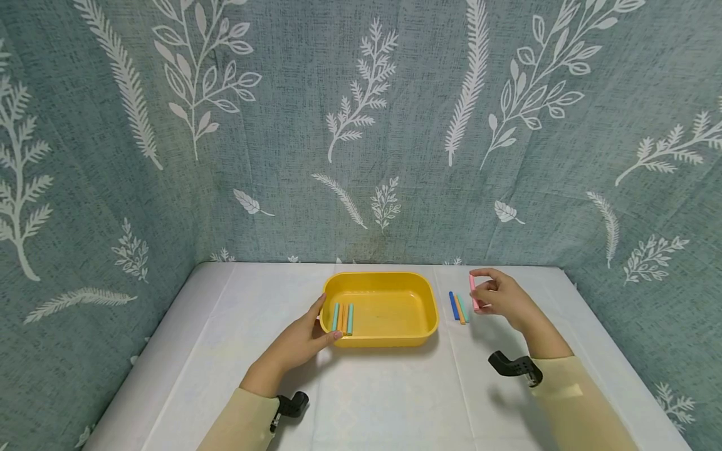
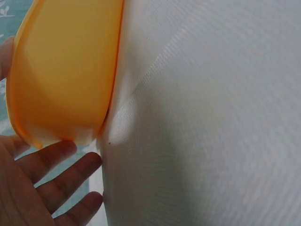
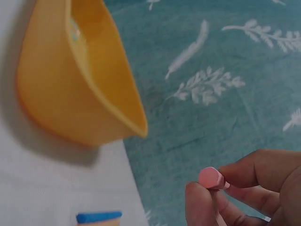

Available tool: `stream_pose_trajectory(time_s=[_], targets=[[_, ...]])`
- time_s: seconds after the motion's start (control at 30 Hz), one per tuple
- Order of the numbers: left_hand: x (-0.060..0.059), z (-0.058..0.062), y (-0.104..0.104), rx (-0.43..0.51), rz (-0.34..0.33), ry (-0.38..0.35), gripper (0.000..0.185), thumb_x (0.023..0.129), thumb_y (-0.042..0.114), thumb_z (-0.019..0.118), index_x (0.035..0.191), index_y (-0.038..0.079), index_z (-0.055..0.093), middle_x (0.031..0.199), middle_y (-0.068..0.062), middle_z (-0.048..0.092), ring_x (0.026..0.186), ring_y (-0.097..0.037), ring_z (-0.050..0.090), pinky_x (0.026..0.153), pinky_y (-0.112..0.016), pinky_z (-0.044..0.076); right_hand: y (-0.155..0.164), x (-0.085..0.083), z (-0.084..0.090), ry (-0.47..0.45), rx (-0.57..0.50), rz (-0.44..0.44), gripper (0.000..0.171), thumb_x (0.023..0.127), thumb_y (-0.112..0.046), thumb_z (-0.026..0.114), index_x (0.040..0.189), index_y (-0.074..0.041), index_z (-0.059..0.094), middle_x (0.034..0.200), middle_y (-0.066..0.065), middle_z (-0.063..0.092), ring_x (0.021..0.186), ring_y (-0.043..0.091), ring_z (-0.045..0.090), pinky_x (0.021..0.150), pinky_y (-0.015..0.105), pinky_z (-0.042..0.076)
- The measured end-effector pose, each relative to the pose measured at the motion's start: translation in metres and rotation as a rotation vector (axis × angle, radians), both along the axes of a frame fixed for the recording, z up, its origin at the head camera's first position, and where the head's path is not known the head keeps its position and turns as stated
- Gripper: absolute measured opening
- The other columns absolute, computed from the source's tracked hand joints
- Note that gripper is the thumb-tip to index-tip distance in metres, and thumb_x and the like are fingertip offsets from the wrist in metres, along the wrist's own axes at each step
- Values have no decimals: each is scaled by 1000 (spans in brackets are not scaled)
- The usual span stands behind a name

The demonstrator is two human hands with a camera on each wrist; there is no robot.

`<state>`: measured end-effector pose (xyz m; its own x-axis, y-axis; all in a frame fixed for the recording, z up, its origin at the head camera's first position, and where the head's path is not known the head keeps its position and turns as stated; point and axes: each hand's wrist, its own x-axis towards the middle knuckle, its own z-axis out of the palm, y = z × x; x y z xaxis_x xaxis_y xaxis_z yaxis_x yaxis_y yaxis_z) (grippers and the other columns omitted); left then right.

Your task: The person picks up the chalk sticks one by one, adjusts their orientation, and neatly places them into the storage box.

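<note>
Right hand (image 1: 502, 299) fingers pinch a round pink stick (image 1: 472, 292); left hand (image 1: 304, 338) fingers spread against the smooth yellow tray (image 1: 429, 300).

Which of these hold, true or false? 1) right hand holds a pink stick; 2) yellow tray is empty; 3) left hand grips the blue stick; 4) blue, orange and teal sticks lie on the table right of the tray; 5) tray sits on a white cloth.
1) True: the right hand pinches the pink stick in its fingertips.
2) False: the yellow tray holds three sticks at its left end.
3) False: the left hand rests with straight fingers against the tray's left rim and holds nothing.
4) True: the loose sticks lie side by side between the tray and the right hand.
5) True: the white cloth covers the table.
</note>
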<state>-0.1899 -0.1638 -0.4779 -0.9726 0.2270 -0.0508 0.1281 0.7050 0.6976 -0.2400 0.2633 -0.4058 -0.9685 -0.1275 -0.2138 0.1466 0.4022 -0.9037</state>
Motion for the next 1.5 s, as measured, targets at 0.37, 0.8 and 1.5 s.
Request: stream_pose_trajectory(time_s=[0.37, 0.8, 1.5], targets=[[-3, 1, 1, 4, -8, -18, 101, 89, 60, 67, 163, 19, 12, 145, -14, 53, 127, -28, 56, 110, -53, 38, -24, 1, 8, 18, -132, 57, 60, 100, -7, 62, 152, -1, 33, 108, 17, 58, 83, 21, 62, 79, 36, 59], [-4, -1, -2, -11, -4, -7, 101, 89, 61, 67, 163, 19, 12, 147, -14, 52, 128, -29, 55, 110, -53, 37, -66, -7, 2, -28, -210, 68, 56, 99, -5, 62, 150, -5, 39, 105, 14, 59, 83, 22, 64, 76, 35, 60], [-1, -1, -2, -4, 1, 0, 99, 90, 57, 68, 163, 18, 13, 149, -15, 49, 131, -29, 53, 111, -53, 36, -148, -16, -27, -71, -293, 134, 53, 97, 1, 62, 147, -2, 43, 102, 15, 60, 82, 21, 64, 78, 44, 60]])
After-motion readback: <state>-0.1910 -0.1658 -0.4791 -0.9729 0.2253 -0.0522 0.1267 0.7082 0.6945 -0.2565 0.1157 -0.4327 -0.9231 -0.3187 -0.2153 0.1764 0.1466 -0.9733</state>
